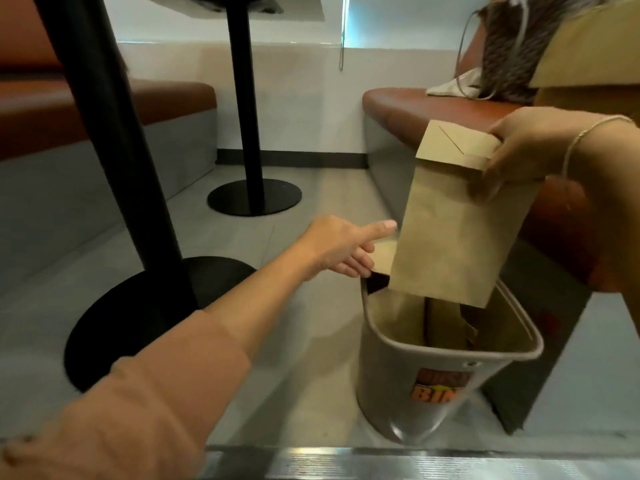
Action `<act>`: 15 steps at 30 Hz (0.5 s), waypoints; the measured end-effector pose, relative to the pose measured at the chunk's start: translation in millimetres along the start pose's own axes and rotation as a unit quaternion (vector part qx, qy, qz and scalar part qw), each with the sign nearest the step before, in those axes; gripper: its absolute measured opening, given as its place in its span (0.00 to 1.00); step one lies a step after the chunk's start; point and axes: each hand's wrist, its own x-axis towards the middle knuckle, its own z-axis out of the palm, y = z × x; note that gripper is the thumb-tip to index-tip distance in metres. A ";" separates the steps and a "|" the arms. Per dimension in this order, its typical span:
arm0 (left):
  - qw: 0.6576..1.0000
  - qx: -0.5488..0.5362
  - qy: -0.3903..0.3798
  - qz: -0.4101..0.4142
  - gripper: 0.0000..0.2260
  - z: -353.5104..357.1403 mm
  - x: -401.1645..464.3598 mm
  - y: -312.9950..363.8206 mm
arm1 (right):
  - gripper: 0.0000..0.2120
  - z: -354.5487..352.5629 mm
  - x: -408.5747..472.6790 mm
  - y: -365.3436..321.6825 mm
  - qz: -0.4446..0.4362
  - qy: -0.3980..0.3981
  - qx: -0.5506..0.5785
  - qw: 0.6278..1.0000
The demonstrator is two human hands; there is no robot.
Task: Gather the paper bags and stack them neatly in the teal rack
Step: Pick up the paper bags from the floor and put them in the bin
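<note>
A café or fast-food dining room is shown. Brown padded booth benches point(433, 109) are set along the walls, and black pedestal table legs point(242, 98) are planted on round bases.

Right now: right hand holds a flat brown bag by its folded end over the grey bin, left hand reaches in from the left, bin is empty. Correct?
Not empty. The head view shows paper bags standing inside the grey bin. Otherwise right: the right hand grips the flat brown bag by its folded end above it, and the left hand reaches in from the left.
</note>
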 end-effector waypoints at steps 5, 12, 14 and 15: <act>0.984 0.163 -0.057 -0.032 0.29 41.4 -4.0 16.4 | 0.22 9.0 3.1 13.0 0.023 0.029 -0.109 0.993; 0.977 0.206 -0.059 -0.021 0.16 40.6 2.0 11.3 | 0.18 45.6 11.8 9.3 0.022 0.018 -0.106 0.994; 0.977 0.210 0.037 0.013 0.11 32.5 11.4 5.0 | 0.18 54.4 12.9 5.2 0.013 0.015 -0.106 0.994; 0.975 0.212 0.067 0.025 0.10 29.7 15.3 0.9 | 0.19 57.7 13.4 3.0 0.006 0.014 -0.108 0.994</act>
